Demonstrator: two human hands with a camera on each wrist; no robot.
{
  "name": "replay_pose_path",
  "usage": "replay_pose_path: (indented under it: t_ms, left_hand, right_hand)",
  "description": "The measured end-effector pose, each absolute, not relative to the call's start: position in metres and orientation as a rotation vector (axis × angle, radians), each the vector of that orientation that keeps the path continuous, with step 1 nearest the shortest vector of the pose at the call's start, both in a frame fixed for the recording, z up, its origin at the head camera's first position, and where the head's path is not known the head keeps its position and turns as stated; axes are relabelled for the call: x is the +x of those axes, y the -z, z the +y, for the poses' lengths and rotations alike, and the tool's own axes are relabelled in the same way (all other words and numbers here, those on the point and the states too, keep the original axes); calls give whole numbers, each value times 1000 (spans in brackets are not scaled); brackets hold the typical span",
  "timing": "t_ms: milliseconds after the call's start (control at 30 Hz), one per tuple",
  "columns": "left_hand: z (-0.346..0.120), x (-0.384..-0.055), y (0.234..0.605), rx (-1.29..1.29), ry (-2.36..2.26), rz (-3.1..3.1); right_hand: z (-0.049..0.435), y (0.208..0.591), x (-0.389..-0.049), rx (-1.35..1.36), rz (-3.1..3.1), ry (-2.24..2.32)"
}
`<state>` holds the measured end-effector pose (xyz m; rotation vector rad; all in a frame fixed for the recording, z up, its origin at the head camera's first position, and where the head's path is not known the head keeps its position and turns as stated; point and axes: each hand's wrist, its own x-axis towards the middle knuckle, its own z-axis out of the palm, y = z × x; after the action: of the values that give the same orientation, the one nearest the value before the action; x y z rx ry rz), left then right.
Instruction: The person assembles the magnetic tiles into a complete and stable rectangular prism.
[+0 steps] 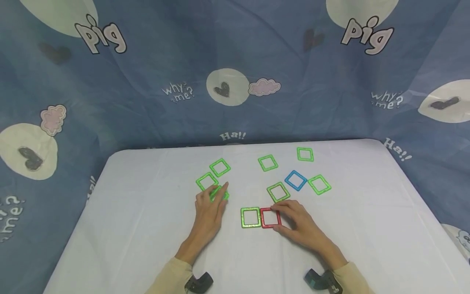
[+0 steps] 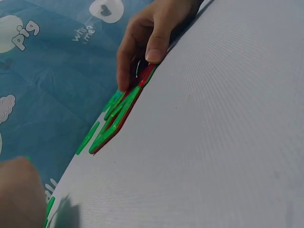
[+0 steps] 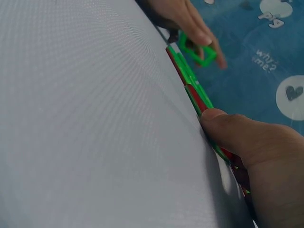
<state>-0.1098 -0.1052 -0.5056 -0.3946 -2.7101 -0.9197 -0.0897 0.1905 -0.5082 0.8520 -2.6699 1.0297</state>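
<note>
My left hand grips a square green magnetic tile, partly hidden under its fingers in the head view. In the right wrist view this tile looks tilted and raised off the table. My right hand holds the right side of a red square tile, thumb at its near corner and fingers at its far one. A green square tile lies against the red tile's left edge. Beneath that green tile, a red edge shows in the left wrist view.
Two green tiles lie beyond my left hand. Past my right hand are a blue tile, a green tile and further green tiles. A white-covered table meets a blue printed cloth behind.
</note>
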Motion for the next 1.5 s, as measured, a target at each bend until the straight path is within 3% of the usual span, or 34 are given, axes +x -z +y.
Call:
replay_pose_path:
  t_ms: [500,1500]
  left_hand:
    - [-107,-109,504,-567,1337,-2562]
    - [-105,-110,506,-762,1291,-2693]
  right_hand:
    - [190,506,-90,849,-2692,-1030]
    - [193,506,-91,865,-2727,-1054]
